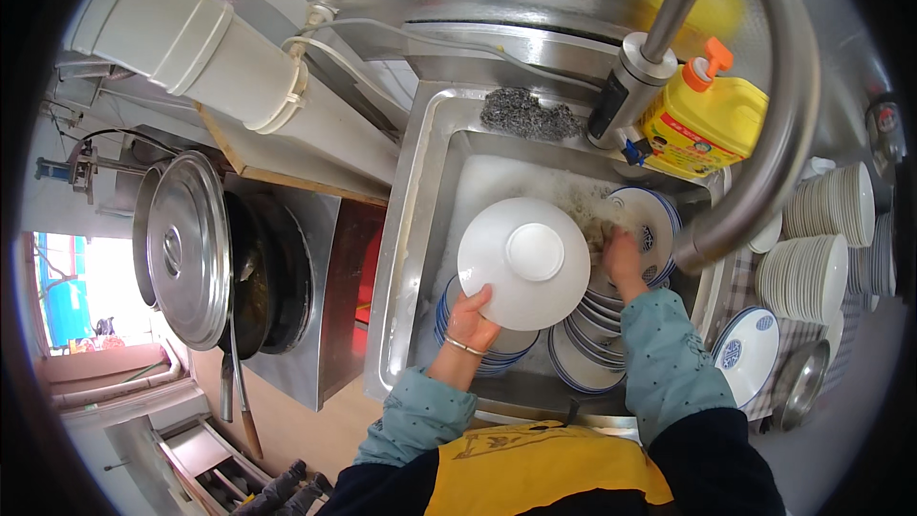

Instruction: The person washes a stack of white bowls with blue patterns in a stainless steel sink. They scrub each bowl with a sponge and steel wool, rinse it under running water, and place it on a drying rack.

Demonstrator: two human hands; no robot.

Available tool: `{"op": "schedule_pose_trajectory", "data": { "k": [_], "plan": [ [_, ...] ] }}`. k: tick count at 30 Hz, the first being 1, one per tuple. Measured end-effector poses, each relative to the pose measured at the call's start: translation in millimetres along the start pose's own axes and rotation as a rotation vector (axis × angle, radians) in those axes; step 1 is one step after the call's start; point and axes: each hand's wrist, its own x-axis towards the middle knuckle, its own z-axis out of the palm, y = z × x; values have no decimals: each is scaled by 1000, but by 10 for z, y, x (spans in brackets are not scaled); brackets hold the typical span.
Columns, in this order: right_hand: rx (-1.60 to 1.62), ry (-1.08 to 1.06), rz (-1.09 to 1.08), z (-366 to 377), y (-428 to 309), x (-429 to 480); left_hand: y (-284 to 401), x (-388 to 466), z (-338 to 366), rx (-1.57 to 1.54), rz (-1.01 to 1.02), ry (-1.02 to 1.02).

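My left hand (pixel 475 320) grips the lower left rim of a white ceramic bowl (pixel 494 229), whose underside and foot ring face up over the sink. Just right of the bowl, my right hand (pixel 622 258) holds what looks like a soapy sponge or cloth (pixel 594 231); the fingers partly hide it. Below both hands, blue-rimmed bowls (pixel 584 355) lie stacked in the stainless steel sink (pixel 423 179), with more stacked under the held bowl. Patterned blue-rimmed bowls (pixel 655 218) lie beside my right hand. White suds (pixel 494 172) cover the water at the back.
A steel wool scourer (pixel 526 115) lies on the back ledge beside the faucet (pixel 799 86), which arches over the right side. A yellow detergent jug (pixel 706 122) stands behind it. Stacked white dishes (pixel 806 276) stand at right. A lidded pan (pixel 190 251) and wok (pixel 251 279) are at left.
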Motion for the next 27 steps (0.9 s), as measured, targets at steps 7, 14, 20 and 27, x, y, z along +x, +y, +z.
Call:
{"op": "schedule_pose_trajectory", "data": {
  "k": [7,14,20,27],
  "plan": [
    [-201,-312,-141,222,369,261,98,127,-53,93,-7,1],
    [857,-199,-281,-597,-425,-552,33,81,78,258,21,10],
    [545,87,-450,-788,-1017,-809,-86,-184,310,394,12,-60],
    [634,176,-181,-611,-822,-1329,-240,-438,345,587,172,-99]
  ]
}}
